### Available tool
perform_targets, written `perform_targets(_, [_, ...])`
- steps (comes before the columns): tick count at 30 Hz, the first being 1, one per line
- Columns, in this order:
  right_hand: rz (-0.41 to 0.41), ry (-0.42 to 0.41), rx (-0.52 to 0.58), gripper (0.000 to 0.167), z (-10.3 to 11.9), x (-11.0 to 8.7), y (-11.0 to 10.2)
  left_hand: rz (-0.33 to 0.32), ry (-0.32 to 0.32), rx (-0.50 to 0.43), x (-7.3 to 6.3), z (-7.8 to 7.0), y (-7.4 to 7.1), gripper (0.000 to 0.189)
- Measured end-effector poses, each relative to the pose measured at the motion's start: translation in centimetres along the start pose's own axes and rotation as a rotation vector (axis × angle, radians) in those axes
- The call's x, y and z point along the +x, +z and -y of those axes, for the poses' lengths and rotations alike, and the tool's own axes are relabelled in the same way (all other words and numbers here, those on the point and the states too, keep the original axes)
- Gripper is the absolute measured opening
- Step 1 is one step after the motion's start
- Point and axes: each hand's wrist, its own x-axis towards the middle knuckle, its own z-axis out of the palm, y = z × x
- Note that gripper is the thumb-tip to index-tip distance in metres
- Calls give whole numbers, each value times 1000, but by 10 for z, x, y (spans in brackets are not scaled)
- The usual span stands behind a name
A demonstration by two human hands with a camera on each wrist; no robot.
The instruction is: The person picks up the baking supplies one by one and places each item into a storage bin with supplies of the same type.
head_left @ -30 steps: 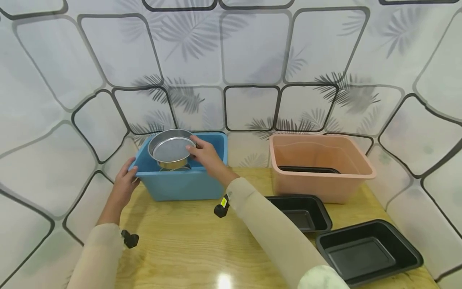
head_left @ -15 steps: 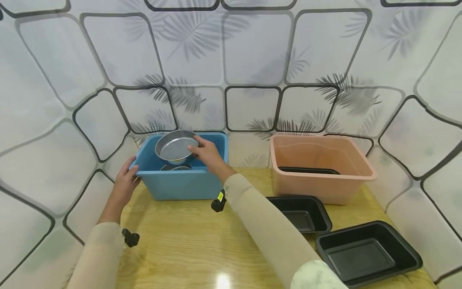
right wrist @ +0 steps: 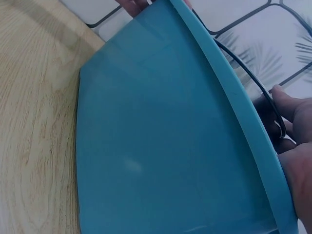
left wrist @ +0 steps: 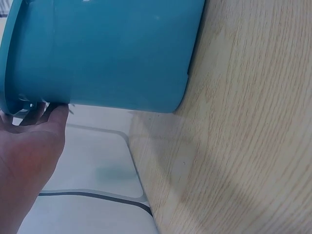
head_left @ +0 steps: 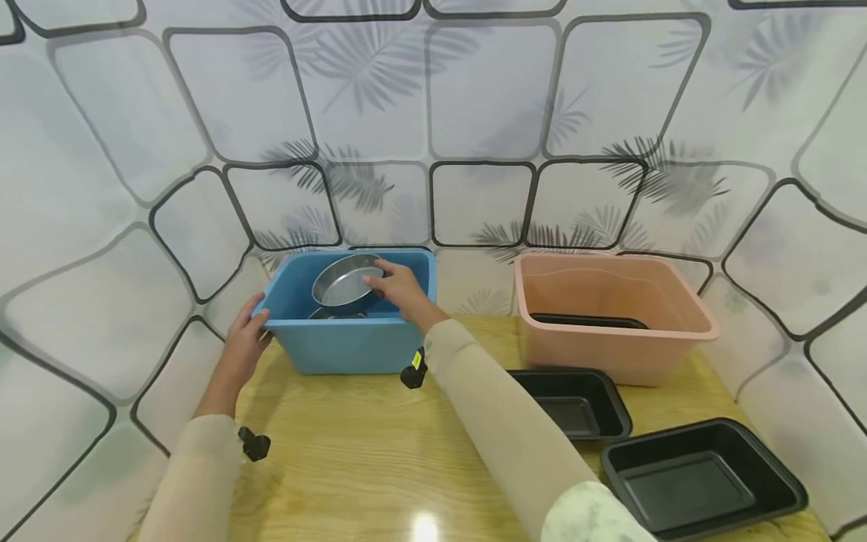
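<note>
A round metal cake pan (head_left: 344, 287) is tilted inside the blue plastic bin (head_left: 348, 351), partly below its rim. My right hand (head_left: 401, 290) pinches the pan's right edge between thumb and fingers; the right wrist view shows that rim rising behind the bin's front wall. Beneath the pan, part of another round metal thing (head_left: 332, 314) shows, mostly hidden. At the bin's left front corner, my left hand (head_left: 244, 343) grips the rim, its fingers (left wrist: 58, 116) tucked under the lip in the left wrist view.
To the right stands a peach plastic bin (head_left: 612, 350) with a dark-edged pan (head_left: 588, 321) inside. Two black rectangular baking pans, a smaller one (head_left: 576, 414) and a larger one (head_left: 684, 489), lie on the wooden table (head_left: 339, 452). Patterned fabric (head_left: 474, 203) surrounds the table.
My right hand has moved the round cake pan rightward and lower into the blue bin, tilting it more. My left hand has stayed on the bin's rim.
</note>
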Motion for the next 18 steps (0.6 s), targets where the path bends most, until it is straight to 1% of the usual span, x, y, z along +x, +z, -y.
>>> perform_targets(2, [45,22,-30,68,0,-1,-1,-1,-1,1,1,1,0,65])
perform_targets(5, [114,48,-104,71,1,-5,-3,7,-9,-9,1,2,0,65])
perform_targets(7, [140,50,-143,70,1,-7,-4,7,-18,-19,1,3,0,64])
perform_targets(9, [145,44,-163,68,1,-8,-4,3,-20,-26,1,3,0,64])
perform_targets(12, [135,34,-158,65,2,-7,-3,-5,-19,-30,0,1,1,65])
perform_targets(18, [110,14,-140,66,2,-7,-2,0,-8,-30,0,-1,1,66])
